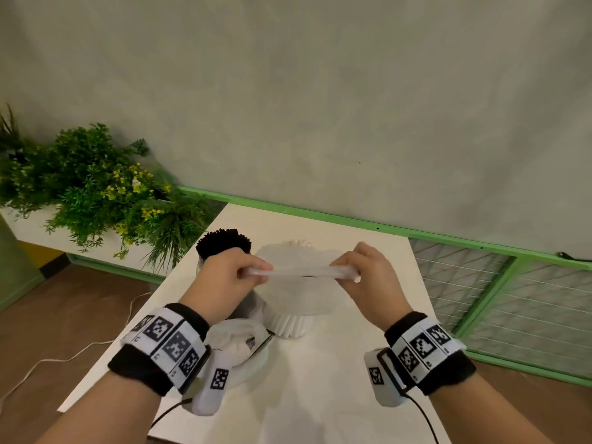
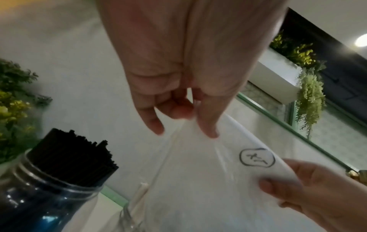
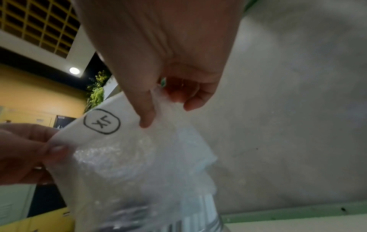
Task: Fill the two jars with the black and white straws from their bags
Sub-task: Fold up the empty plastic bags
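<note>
Head view | left hand (image 1: 231,277) and right hand (image 1: 362,273) pinch bag (image 1: 304,294) corners over jar (image 1: 290,326) | advice: lift straight up, evenly, so white straws (image 1: 288,323) stay in.

Straw-filled jar (image 1: 224,248) at far left of surface (image 1: 320,395). Second jar (image 1: 290,325) just right of it, under bag (image 1: 301,283) stretched between left hand (image 1: 224,280) and right hand (image 1: 368,277). Crumpled bag (image 1: 237,341) nearer, left. Planter (image 1: 89,193) beyond surface, left.
</note>
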Available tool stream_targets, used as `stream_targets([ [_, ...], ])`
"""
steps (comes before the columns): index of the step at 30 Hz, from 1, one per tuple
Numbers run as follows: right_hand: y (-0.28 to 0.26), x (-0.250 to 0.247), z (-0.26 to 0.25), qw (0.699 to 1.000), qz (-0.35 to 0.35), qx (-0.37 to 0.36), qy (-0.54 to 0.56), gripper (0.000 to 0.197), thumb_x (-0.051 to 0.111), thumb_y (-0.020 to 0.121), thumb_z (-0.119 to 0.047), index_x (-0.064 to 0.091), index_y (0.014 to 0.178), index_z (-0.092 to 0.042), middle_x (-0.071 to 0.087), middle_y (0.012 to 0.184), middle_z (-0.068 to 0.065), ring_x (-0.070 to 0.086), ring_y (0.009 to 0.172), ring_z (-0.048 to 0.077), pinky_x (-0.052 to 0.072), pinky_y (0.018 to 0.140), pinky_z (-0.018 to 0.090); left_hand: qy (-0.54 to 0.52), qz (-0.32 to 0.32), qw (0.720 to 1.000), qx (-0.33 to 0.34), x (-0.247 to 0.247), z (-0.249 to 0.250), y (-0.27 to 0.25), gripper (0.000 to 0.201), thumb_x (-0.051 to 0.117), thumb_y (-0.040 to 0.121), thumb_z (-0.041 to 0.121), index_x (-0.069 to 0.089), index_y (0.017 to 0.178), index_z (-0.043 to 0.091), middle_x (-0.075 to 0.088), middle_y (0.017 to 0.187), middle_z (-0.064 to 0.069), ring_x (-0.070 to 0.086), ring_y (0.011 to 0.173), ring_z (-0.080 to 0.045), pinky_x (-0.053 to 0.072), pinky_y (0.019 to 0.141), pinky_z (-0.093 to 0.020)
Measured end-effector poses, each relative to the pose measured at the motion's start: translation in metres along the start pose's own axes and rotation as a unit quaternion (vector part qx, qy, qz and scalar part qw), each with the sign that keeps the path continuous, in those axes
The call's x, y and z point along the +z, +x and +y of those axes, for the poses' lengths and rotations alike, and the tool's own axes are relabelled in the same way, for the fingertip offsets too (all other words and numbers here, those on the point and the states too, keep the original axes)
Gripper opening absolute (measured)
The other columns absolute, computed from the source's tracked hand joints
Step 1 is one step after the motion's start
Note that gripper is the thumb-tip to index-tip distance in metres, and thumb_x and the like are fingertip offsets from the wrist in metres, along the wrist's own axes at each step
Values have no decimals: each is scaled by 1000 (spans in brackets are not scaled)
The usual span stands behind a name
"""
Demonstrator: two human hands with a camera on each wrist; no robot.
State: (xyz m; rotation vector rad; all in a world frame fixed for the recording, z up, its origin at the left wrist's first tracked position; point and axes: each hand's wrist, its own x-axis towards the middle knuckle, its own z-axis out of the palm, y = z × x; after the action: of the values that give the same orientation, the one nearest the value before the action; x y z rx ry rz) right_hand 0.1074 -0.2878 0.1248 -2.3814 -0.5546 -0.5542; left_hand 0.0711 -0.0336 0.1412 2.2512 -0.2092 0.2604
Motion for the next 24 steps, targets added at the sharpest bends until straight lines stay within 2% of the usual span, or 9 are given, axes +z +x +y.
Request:
stream_targets([
  [3, 2, 1, -1, 1000, 8, -16, -10, 11, 78, 77, -12, 68, 81, -16, 45, 96, -5, 43, 93, 18, 32, 79, 13, 133, 30, 990, 35, -5, -1, 3, 15, 76, 74, 36, 66, 83, 39, 49, 102, 13, 41, 102, -9, 35, 91, -29],
  [5, 3, -4, -9, 996, -20, -19, 84, 12, 75, 81, -11, 64, 84, -13, 50, 99, -4, 48, 94, 16, 36, 83, 15, 165, 7, 985, 55, -6, 6, 4, 22, 77, 70, 46, 62, 85, 41, 48, 110, 21, 39, 106, -4, 31, 95, -30],
  [7, 3, -14, -24, 979, -35, 5, 202, 18, 73, 83, -14, 59, 94, -12, 58, 97, -3, 55, 91, 10, 41, 79, 20, 154, -3, 986, 60, -6, 17, 5, 12, 71, 77, 43, 60, 78, 36, 60, 90, 21, 53, 86, -2, 40, 80, -29],
  [9, 2, -21, -29, 966, -70, 54, 244, 49, 81, 76, -21, 48, 113, -22, 59, 103, -14, 56, 94, -6, 42, 77, 12, 130, 17, 990, 45, -6, 20, 7, 14, 66, 84, 35, 59, 74, 30, 60, 71, 11, 55, 69, -7, 44, 63, -31],
  [11, -1, -24, -26, 964, -138, 96, 207, 76, 86, 69, -25, 37, 126, -31, 56, 108, -21, 55, 97, -15, 43, 75, 6, 82, 38, 995, 30, -8, 18, 5, 11, 67, 84, 28, 60, 76, 28, 61, 70, 8, 56, 71, -9, 46, 65, -33],
  [15, -6, -17, -8, 956, -140, 121, 226, 22, 72, 85, -16, 63, 104, -22, 72, 98, -5, 67, 91, 7, 53, 79, 29, -59, 82, 995, -22, -11, 3, 1, 17, 75, 78, 26, 60, 86, 26, 67, 85, 6, 61, 81, -11, 51, 71, -31],
  [17, -9, -14, -8, 927, -115, 150, 325, 23, 66, 88, -8, 64, 110, -15, 73, 103, 5, 69, 95, 19, 56, 83, 37, -202, 115, 969, -88, -11, -4, 0, 38, 76, 73, 33, 55, 103, 24, 68, 98, 2, 64, 91, -15, 54, 77, -34],
  [21, -7, -5, -17, 849, -102, 212, 474, 32, 61, 89, -1, 60, 119, -11, 69, 116, 9, 66, 106, 26, 55, 88, 44, -374, -83, 898, -217, 1, -14, -7, 83, 82, 46, 65, 56, 116, 28, 69, 114, 2, 63, 105, -20, 46, 96, -43],
  [24, -4, -3, -18, 831, -86, 234, 498, 29, 60, 89, -2, 61, 117, -8, 69, 116, 12, 66, 107, 28, 54, 91, 46, -384, -130, 889, -212, 7, -16, -9, 86, 87, 45, 54, 60, 118, 19, 70, 113, -2, 67, 103, -24, 52, 88, -43],
])
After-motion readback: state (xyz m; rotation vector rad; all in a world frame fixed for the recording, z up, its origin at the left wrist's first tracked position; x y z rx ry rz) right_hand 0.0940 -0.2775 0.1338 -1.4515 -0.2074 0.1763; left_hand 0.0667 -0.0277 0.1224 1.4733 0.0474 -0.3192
